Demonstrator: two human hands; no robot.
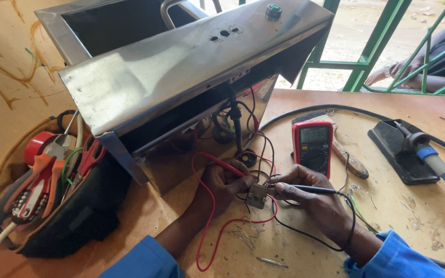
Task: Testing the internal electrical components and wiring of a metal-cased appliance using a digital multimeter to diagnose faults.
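Observation:
My left hand point(222, 184) pinches a red test probe point(228, 166) against a small grey electrical part point(257, 196) lying on the wooden table. From the right, my right hand point(312, 198) presses a black test probe point(307, 189) onto the same part. Red and black leads loop over the table to a red multimeter point(313, 146) just behind my right hand. Wires run from the part up into the open underside of a tilted stainless steel machine box point(181, 77).
A black tool bag point(52, 195) with pliers, red tape and screwdrivers sits at the left. A soldering iron with a blue handle point(439, 167) rests on its black stand point(403, 149) at the right. Another person's hand point(387, 72) shows behind green bars.

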